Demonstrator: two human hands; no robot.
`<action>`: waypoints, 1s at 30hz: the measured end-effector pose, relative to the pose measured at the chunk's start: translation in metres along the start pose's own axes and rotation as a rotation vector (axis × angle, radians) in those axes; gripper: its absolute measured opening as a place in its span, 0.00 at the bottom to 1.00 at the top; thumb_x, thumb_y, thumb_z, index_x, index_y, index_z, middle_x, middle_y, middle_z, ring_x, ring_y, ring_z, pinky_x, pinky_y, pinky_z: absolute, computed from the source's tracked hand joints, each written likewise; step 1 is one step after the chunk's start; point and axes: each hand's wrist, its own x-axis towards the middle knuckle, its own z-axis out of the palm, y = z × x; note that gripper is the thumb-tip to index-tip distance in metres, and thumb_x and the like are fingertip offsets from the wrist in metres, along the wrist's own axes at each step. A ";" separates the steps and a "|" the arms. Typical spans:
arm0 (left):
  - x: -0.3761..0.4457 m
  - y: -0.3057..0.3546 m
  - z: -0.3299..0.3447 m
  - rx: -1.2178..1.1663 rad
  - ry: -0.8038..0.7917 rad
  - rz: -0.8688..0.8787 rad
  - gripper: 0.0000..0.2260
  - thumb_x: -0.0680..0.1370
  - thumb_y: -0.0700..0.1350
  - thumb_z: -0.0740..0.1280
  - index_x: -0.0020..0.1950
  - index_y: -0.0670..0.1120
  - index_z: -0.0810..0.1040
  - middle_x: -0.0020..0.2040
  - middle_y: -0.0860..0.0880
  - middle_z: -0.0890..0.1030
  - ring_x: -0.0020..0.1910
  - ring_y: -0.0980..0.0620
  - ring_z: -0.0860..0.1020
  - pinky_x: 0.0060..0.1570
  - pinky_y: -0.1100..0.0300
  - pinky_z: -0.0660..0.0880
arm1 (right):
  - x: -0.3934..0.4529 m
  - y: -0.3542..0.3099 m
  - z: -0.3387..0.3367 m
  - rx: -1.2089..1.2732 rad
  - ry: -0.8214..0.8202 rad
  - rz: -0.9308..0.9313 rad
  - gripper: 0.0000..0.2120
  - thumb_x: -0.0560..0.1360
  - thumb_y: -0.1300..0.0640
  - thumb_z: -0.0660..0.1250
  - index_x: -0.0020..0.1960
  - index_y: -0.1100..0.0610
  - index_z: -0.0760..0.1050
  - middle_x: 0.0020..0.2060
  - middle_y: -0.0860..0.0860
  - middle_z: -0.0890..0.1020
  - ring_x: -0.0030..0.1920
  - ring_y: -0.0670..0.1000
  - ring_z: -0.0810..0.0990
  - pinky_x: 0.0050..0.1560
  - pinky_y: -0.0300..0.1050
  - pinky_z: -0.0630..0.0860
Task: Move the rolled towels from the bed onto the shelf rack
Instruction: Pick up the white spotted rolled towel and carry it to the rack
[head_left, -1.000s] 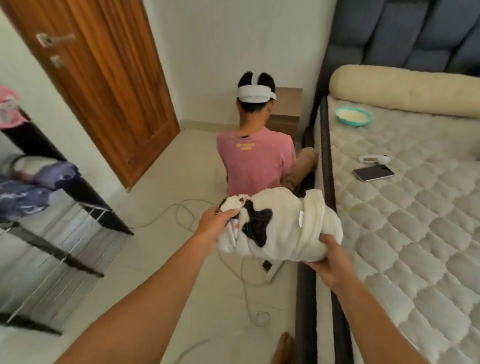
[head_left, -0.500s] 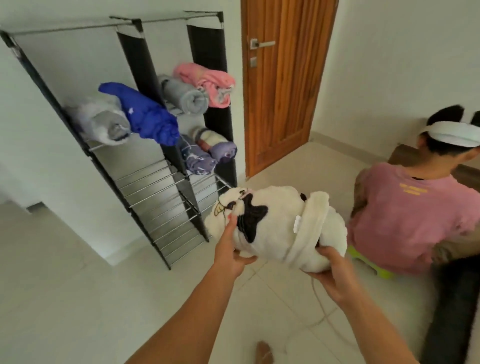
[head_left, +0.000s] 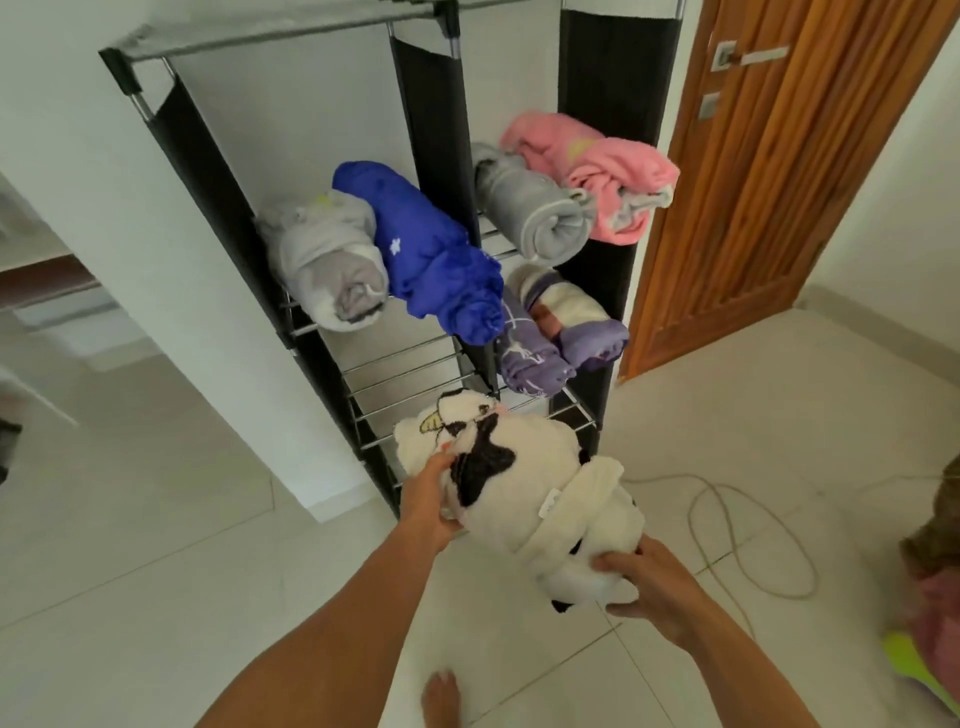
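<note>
The left hand (head_left: 434, 499) holds the far end of the white towel (head_left: 519, 493), and the right hand (head_left: 649, 582) grips the near end. The roll's long line runs from 11 o'clock to 5 o'clock, up off the floor. The rack (head_left: 431, 93) is at 12 o'clock, its bare bars just past the left hand. Higher up sit grey (head_left: 327, 260), blue (head_left: 431, 254), grey (head_left: 530, 213), pink (head_left: 597, 166) and purple (head_left: 561, 332) rolls

Shelf rack (head_left: 431, 98): black frame, wire shelves, two columns. Upper left shelf: grey towel roll (head_left: 327, 270) beside blue roll (head_left: 436, 254). Upper right: grey roll (head_left: 530, 208), pink roll (head_left: 592, 171). Shelf below, right: two purple-patterned rolls (head_left: 556, 327). Tiled floor (head_left: 156, 571): loose cable (head_left: 748, 535).
</note>
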 end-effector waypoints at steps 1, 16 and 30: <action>0.015 0.012 -0.001 0.007 0.014 0.005 0.25 0.66 0.49 0.76 0.63 0.53 0.77 0.58 0.44 0.81 0.56 0.41 0.79 0.49 0.39 0.79 | 0.016 -0.008 0.004 0.020 -0.039 0.051 0.32 0.65 0.56 0.77 0.67 0.54 0.71 0.60 0.53 0.80 0.61 0.56 0.77 0.55 0.65 0.77; 0.281 0.146 0.012 0.058 0.069 0.201 0.32 0.65 0.50 0.77 0.65 0.37 0.75 0.61 0.36 0.80 0.52 0.44 0.81 0.49 0.52 0.78 | 0.257 -0.074 0.158 0.366 0.172 0.127 0.18 0.76 0.58 0.66 0.65 0.56 0.68 0.61 0.58 0.76 0.60 0.59 0.76 0.44 0.54 0.80; 0.279 0.175 0.028 0.540 0.032 0.155 0.27 0.77 0.50 0.68 0.73 0.44 0.66 0.65 0.44 0.73 0.59 0.47 0.73 0.64 0.51 0.73 | 0.302 -0.110 0.187 0.391 0.125 0.095 0.26 0.76 0.51 0.67 0.70 0.51 0.62 0.63 0.53 0.75 0.60 0.55 0.77 0.51 0.51 0.76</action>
